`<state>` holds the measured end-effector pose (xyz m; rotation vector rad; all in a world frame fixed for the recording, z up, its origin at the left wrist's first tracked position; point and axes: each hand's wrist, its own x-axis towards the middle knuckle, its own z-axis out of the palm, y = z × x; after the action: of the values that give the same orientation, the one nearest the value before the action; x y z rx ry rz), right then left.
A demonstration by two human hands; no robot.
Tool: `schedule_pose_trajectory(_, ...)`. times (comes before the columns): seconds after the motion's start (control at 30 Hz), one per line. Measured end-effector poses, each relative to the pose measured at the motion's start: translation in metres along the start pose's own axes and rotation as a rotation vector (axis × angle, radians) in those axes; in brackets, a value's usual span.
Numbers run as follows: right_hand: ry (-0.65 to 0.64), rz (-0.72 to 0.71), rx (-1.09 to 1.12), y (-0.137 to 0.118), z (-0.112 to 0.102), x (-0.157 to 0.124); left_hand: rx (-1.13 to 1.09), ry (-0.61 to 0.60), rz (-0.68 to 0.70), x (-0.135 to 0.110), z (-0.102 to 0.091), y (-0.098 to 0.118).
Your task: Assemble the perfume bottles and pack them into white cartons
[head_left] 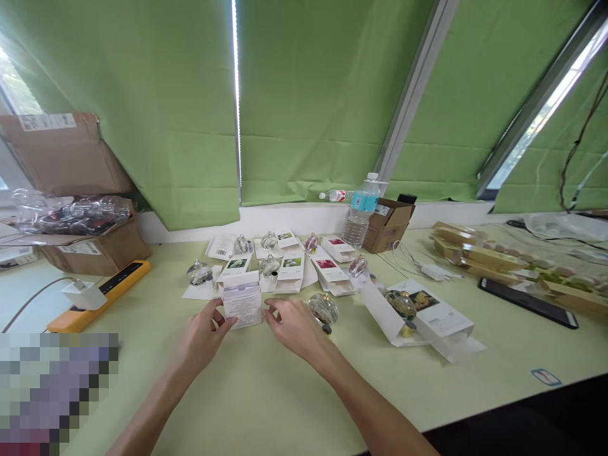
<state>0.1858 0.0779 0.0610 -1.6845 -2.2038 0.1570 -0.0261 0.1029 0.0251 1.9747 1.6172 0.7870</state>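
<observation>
A small white carton (pixel 243 308) stands upright in front of me, its printed text side facing me and its top flap raised. My left hand (pixel 208 334) grips its left side, thumb across the lower front. At the carton's right edge, my right hand (pixel 291 323) pinches with curled fingers. Right beside that hand lies a clear faceted glass bottle (pixel 323 309) with a gold neck. Behind the carton are several white boxes with green pictures, such as this box (pixel 291 266), and a glass bottle (pixel 269 266). Another bottle (pixel 199 272) lies to the left on white paper.
Boxes with red pictures (pixel 329 269) and an opened larger box (pixel 444 316) lie to the right, near a black phone (pixel 527 303). An orange power strip (pixel 102 297) and a cardboard box (pixel 95 244) are at left. A water bottle (pixel 360 218) stands at the back.
</observation>
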Motion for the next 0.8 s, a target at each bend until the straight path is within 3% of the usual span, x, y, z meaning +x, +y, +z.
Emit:
schedule_pose_trajectory(0.3,-0.010,0.045,0.023,0.001,-0.011,0.001,-0.084,-0.050,-0.066,0.002,-0.014,-0.003)
schedule_pose_trajectory(0.6,-0.015,0.025,0.023,0.001,-0.009,0.000,-0.163,-0.141,-0.118,0.006,-0.041,-0.033)
schedule_pose_trajectory(0.8,-0.026,0.027,0.033,0.001,-0.009,0.000,-0.166,-0.205,-0.126,0.002,-0.061,-0.036)
